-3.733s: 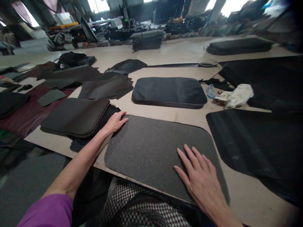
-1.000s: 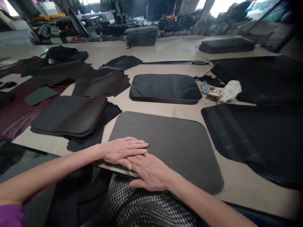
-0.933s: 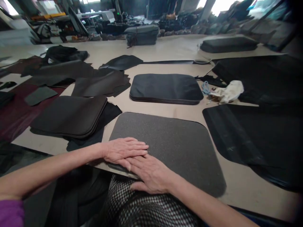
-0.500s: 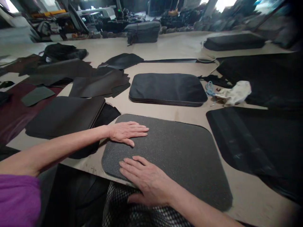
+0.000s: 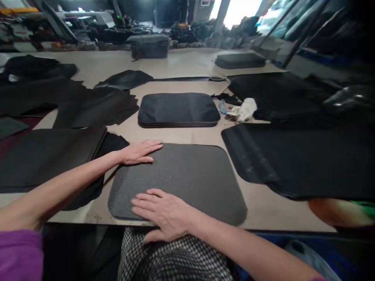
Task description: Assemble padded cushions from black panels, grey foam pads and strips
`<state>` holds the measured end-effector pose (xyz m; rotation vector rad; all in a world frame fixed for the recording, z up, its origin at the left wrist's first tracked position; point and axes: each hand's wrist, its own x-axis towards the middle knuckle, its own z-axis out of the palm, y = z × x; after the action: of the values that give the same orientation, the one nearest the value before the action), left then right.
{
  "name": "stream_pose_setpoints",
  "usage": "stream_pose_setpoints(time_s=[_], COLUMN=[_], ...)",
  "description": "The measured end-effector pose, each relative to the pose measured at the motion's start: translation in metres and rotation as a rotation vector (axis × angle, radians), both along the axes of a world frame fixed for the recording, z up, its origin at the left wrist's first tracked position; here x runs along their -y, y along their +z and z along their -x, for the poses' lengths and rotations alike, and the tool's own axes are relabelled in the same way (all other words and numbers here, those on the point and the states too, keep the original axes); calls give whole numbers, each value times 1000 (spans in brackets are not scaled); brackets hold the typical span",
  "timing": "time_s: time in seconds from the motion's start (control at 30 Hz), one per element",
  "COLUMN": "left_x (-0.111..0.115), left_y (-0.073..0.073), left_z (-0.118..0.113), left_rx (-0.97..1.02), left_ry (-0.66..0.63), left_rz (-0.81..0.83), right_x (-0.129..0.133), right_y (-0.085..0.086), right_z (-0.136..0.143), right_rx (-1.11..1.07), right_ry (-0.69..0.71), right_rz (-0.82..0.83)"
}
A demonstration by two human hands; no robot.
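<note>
A dark grey rounded sheet (image 5: 193, 175), speckled on its left part, lies flat at the table's front edge. My left hand (image 5: 139, 152) rests palm down on its upper left corner, fingers stretched out. Nearer to me, my right hand (image 5: 164, 212) lies flat over the sheet's front edge, fingers extended and the thumb below the edge. Neither hand grasps anything. Just beyond the sheet sits a stack of black rounded panels (image 5: 178, 109). Left of my left hand is a pile of dark brown sheets (image 5: 55, 152).
Large black sheets (image 5: 304, 156) cover the right side. A whitish crumpled cloth (image 5: 246, 110) lies by a light blue cord (image 5: 223, 107). Dark cut pieces (image 5: 96, 105) spread over the left. Farther back stand a bundled stack (image 5: 149, 46) and another dark stack (image 5: 240, 60).
The view has turned to the right, so the table's things sit farther left. My left hand has slid toward the sheet's far left corner; the right hand stays at the front edge.
</note>
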<state>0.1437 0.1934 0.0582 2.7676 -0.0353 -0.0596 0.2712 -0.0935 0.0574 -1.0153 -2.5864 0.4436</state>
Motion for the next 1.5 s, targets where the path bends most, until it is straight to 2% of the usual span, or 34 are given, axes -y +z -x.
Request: stream_pose_setpoints(time_s=[0.07,0.2,0.27,0.33,0.4,0.5,0.63,0.73,0.8,0.9,1.03,1.2,1.3,1.5], left_x=[-1,-4,1,15,40,87,140,161,168,174,185,196,190,164], left_y=[-2,-4,-2,1,7,14,20,19,18,14,14,12,8,6], left_z=[2,9,12,10,3,-14,-44,-67,-80,-92,-105,-133,-153,-182], left_rx=[46,174,200,214,219,200,209,204,185,133,67,-16,-61,-99], left_ry=[113,436,521,533,493,352,126,18,-39,-124,-185,-436,-497,-479], left_rz=[3,-18,-48,-69,-61,-19,18,30,47,72,92,189,184,74], right_x=[1,-1,-2,-1,4,20,55,80,91,100,106,109,109,108], right_y=[-3,-6,-4,1,7,17,21,15,9,1,-5,-7,-5,-3], right_z=[0,0,2,2,-1,-18,-65,-101,-118,-133,-137,-134,-135,-139], right_rx=[46,114,128,132,126,94,61,33,4,-31,-58,-130,-130,-171], right_ry=[-12,-27,-38,-52,-59,-53,-100,-229,-299,-324,-330,-411,-429,-340], right_rz=[-80,-202,-244,-284,-316,-317,-220,-151,-126,-100,-41,162,196,84])
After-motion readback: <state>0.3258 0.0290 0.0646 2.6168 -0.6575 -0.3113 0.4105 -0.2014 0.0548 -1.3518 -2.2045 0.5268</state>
